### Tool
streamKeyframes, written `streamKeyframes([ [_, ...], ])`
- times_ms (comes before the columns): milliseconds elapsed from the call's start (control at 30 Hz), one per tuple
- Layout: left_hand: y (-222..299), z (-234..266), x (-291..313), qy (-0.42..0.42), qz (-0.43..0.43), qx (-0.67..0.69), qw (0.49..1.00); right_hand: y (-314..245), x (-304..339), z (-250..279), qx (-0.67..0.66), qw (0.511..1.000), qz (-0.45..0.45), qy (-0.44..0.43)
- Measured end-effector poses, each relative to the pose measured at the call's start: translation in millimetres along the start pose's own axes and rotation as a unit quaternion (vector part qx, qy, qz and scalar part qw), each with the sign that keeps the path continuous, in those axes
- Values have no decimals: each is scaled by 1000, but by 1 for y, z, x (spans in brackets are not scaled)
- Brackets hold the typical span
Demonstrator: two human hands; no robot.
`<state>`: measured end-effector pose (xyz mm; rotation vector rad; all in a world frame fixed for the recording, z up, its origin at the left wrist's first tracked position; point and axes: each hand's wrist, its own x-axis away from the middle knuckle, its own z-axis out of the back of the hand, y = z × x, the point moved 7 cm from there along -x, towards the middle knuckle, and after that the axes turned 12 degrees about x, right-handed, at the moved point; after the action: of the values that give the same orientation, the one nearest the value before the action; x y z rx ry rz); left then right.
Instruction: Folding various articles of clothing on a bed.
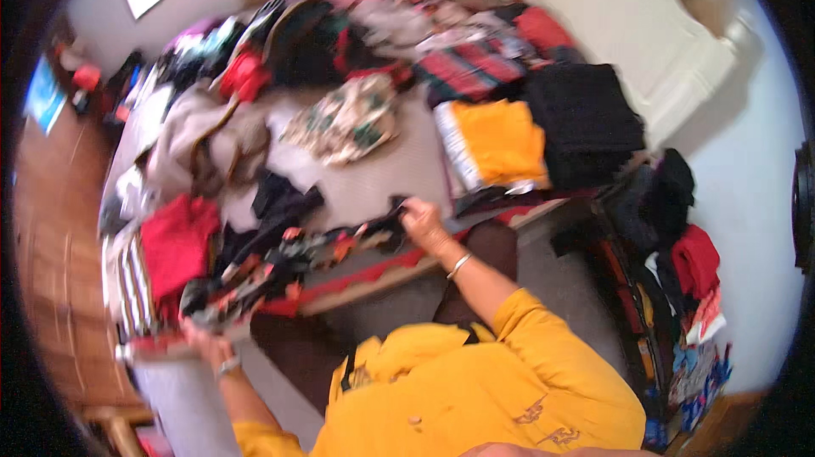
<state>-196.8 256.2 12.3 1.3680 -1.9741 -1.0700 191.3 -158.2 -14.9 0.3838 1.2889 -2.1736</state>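
Note:
A dark garment (297, 257) with orange and grey patterning stretches between my two hands along the near edge of the bed; motion blur hides what kind of clothing it is. My right hand (422, 224) pinches its right end, fingers closed. Lower down, my left hand (206, 340) grips the other end at the bed's left front corner. Just beyond the garment lies a crumpled black cloth (284, 205). A red folded cloth (178, 241) sits close to my left hand. Farther in rests a crumpled cream cloth with green patches (348, 120).
Folded yellow clothing (495, 143) and a black folded stack (586, 126) lie on the bed's right side. Piled clothes (306, 37) cover the far part. More clothes (696, 262) hang or heap at the right, beside an open suitcase-like edge (624, 296). A wooden cabinet (68, 245) stands left.

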Motion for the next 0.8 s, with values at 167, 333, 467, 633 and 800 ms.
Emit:
streamKeyframes([
  [167,-40,31,34,107,96,0,990,-4,-1,5,-23,989,-123,-83],
  [333,-66,15,77,53,92,-9,994,2,7,-5,-60,967,-202,-144],
  [467,-71,39,78,76,48,-96,991,-24,0,-17,-59,958,-236,-152],
  [633,-64,18,85,60,34,-94,993,-132,-1,-55,161,958,191,-142],
  [800,-71,20,86,72,69,-70,993,-140,30,-93,218,914,237,-246],
])
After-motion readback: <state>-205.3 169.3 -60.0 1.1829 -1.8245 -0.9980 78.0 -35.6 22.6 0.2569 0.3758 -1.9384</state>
